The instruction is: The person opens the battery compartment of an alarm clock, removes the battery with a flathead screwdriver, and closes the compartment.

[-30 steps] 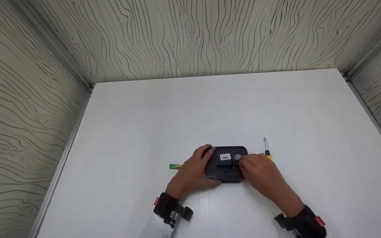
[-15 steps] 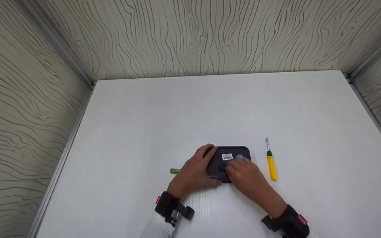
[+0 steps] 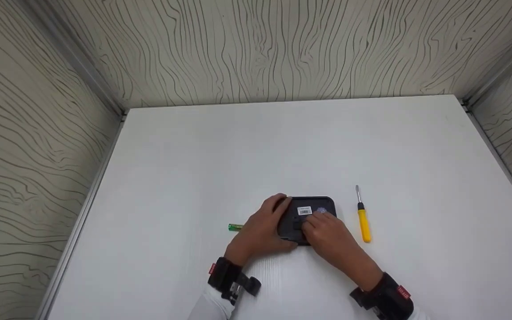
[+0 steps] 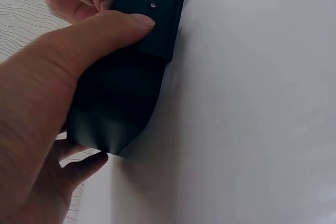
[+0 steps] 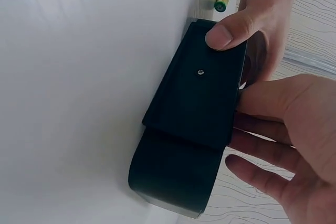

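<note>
A black boxy device (image 3: pixel 289 224) with rounded corners lies on the white table, its back facing up. A barcode label (image 3: pixel 304 210) and a round sticker (image 3: pixel 322 210) show on that back. My left hand (image 3: pixel 260 226) grips the device's left end, thumb along the near side and fingers over the far side. That near side carries a small screw (image 5: pixel 200 72). My right hand (image 3: pixel 327 231) has bent fingers at the middle of the back, over the recess there. Those fingertips are hidden, and I cannot tell whether they pinch anything.
A yellow-handled screwdriver (image 3: pixel 364 226) lies to the right of the device, tip pointing away. Behind the left hand, a green and gold battery (image 5: pixel 222 0) rests on the table, partly covered in the head view. Wood-patterned walls (image 3: pixel 260 53) border the table.
My right hand has moved left from the device's right edge to the middle of its back, uncovering the screwdriver's handle. The left hand keeps its grip, with the device nearly still.
</note>
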Available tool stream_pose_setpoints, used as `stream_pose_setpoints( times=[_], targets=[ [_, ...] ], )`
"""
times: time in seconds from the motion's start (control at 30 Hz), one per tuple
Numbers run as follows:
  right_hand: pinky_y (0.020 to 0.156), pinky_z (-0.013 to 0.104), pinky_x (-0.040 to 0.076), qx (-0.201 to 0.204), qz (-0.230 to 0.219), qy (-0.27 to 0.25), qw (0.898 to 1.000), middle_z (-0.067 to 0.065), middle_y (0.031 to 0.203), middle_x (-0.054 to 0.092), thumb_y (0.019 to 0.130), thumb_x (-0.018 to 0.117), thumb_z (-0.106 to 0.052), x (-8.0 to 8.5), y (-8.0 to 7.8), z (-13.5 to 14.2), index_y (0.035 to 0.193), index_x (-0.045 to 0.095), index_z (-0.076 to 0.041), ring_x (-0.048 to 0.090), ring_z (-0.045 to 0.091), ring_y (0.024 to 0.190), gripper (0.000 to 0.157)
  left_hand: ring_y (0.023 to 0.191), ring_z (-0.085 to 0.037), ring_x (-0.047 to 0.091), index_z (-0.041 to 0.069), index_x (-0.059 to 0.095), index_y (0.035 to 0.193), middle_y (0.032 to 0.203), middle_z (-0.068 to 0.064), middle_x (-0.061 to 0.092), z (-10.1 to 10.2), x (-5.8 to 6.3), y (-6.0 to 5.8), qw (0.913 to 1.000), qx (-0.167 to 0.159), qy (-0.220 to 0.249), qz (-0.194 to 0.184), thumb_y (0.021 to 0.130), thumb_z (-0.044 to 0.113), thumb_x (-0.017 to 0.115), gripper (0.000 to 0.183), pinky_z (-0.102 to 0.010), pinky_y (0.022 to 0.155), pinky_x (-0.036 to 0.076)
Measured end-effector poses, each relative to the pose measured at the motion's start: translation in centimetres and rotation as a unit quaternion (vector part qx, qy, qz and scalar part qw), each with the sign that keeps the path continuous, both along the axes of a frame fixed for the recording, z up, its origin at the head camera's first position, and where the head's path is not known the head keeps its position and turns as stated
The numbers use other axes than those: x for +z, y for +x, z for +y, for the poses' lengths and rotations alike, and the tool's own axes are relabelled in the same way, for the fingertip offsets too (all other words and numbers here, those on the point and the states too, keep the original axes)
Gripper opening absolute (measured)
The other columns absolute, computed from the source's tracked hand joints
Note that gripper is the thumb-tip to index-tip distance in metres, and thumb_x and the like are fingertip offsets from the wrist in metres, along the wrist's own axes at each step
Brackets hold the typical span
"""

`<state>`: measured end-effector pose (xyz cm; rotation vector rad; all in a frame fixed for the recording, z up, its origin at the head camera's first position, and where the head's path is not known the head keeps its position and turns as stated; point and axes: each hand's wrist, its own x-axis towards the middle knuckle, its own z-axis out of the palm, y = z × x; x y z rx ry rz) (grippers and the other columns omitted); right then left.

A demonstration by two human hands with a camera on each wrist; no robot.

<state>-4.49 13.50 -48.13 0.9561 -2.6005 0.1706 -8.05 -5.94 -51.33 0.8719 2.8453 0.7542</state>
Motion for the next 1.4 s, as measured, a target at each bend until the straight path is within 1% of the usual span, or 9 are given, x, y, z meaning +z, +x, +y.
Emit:
stream_pose_setpoints(
  times=[0.33,0.67,0.9,1.03,1.1,1.13,1.23,1.3,1.4],
  targets=[
    [0.075,0.029,0.054,-0.003,-0.003,0.004,1.0,0.005,0.076,0.062,0.07,0.072,-0.004,0.3,0.0,-0.2,0.082,0.067,-0.004,0.058,0.016,0.075,0.014,0.126,-0.011,0.037,0.022,0.023,0.145,0.145,0.002,0.025,0.1,0.2,0.0,1.0,0.0,-0.001,0.0,0.067,0.056,0.068,0.096,-0.03,0.097,0.043],
    [0.082,0.034,0.052,-0.01,0.0,0.062,0.998,0.009,0.09,0.064,0.069,0.074,-0.004,0.6,0.3,-0.7,0.088,0.07,-0.003,0.06,0.02,0.087,0.02,0.123,-0.011,0.039,0.021,0.023,0.145,0.144,0.002,0.027,0.1,0.4,-0.1,1.0,-0.006,-0.006,0.005,0.066,0.054,0.069,0.097,-0.03,0.095,0.044],
    [0.08,0.036,0.05,-0.027,-0.003,0.018,0.999,0.008,0.092,0.065,0.067,0.075,-0.001,-0.3,0.0,-1.0,0.085,0.071,-0.003,0.059,0.022,0.087,0.018,0.123,-0.012,0.04,0.018,0.025,0.144,0.144,0.0,0.028,-0.2,0.3,-0.1,0.9999,-0.012,-0.001,0.011,0.066,0.053,0.07,0.097,-0.031,0.095,0.044],
    [0.078,0.036,0.048,0.008,-0.031,-0.035,0.999,0.004,0.092,0.064,0.072,0.072,-0.006,-0.9,-0.6,0.2,0.081,0.071,-0.008,0.057,0.02,0.089,0.01,0.122,-0.012,0.041,0.018,0.025,0.144,0.143,0.0,0.028,-0.1,0.2,0.0,1.0,-0.007,0.001,0.006,0.065,0.052,0.071,0.097,-0.031,0.095,0.044],
    [0.082,0.039,0.046,0.023,-0.088,-0.098,0.991,0.006,0.102,0.061,0.073,0.074,-0.012,-1.2,-1.0,1.6,0.086,0.07,-0.009,0.054,0.022,0.098,0.014,0.121,-0.012,0.041,0.018,0.025,0.144,0.143,0.0,0.028,0.0,0.2,0.1,0.9999,-0.009,0.005,0.002,0.065,0.051,0.071,0.097,-0.031,0.094,0.044],
    [0.084,0.042,0.045,0.024,-0.125,-0.133,0.983,0.007,0.109,0.058,0.071,0.076,-0.016,-1.3,-1.2,2.5,0.094,0.069,-0.01,0.051,0.023,0.104,0.025,0.121,-0.012,0.041,0.018,0.025,0.144,0.143,0.0,0.028,0.0,0.2,0.1,0.9999,-0.01,0.007,-0.002,0.065,0.051,0.071,0.097,-0.032,0.094,0.045],
    [0.094,0.05,0.039,0.011,-0.24,-0.207,0.948,0.012,0.135,0.04,0.058,0.085,-0.029,-1.6,-1.8,5.0,0.125,0.053,-0.01,0.036,0.03,0.125,0.076,0.12,-0.012,0.041,0.019,0.023,0.145,0.144,0.0,0.026,0.1,0.3,0.2,0.9999,-0.011,0.006,-0.011,0.065,0.051,0.071,0.098,-0.032,0.094,0.045],
    [0.098,0.052,0.035,-0.001,-0.307,-0.223,0.925,0.011,0.145,0.027,0.052,0.088,-0.031,-1.7,-2.2,6.1,0.141,0.032,-0.013,0.028,0.031,0.132,0.106,0.12,-0.013,0.041,0.019,0.023,0.145,0.143,0.0,0.026,0.2,0.4,0.2,0.9999,-0.007,0.005,-0.012,0.065,0.052,0.071,0.099,-0.033,0.094,0.045],
    [0.1,0.051,0.035,0.004,-0.352,-0.205,0.913,0.008,0.148,0.023,0.052,0.088,-0.03,-1.8,-2.7,6.9,0.146,0.018,-0.017,0.029,0.029,0.133,0.117,0.123,-0.014,0.04,0.017,0.025,0.144,0.143,-0.001,0.028,0.3,0.7,0.1,1.0,-0.002,-0.006,-0.007,0.063,0.056,0.072,0.101,-0.033,0.097,0.042]
  ],
)
